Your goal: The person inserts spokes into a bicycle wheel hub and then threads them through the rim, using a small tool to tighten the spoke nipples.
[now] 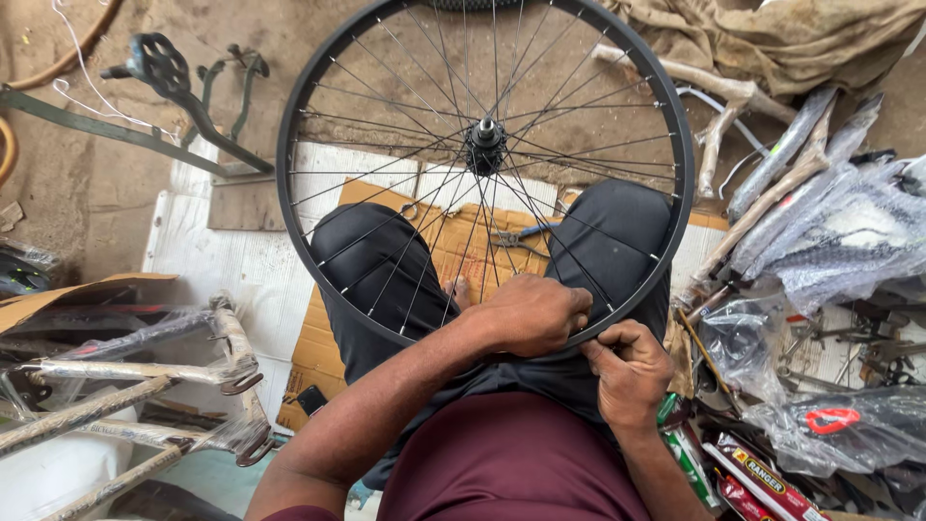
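Both hands [579, 338] pinch rim | bicycle wheel [485, 145] upright above grip

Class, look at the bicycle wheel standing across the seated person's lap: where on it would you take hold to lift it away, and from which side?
Grip the black rim of the bicycle wheel at its two outer sides, one hand each. The spokes are thin and crowded, and the hub sits deep among them. The left hand and right hand already occupy the near edge.

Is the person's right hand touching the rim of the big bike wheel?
Touching. The head view shows the right hand pressed against the lower edge of the wheel rim, fingers curled onto it beside the left hand.
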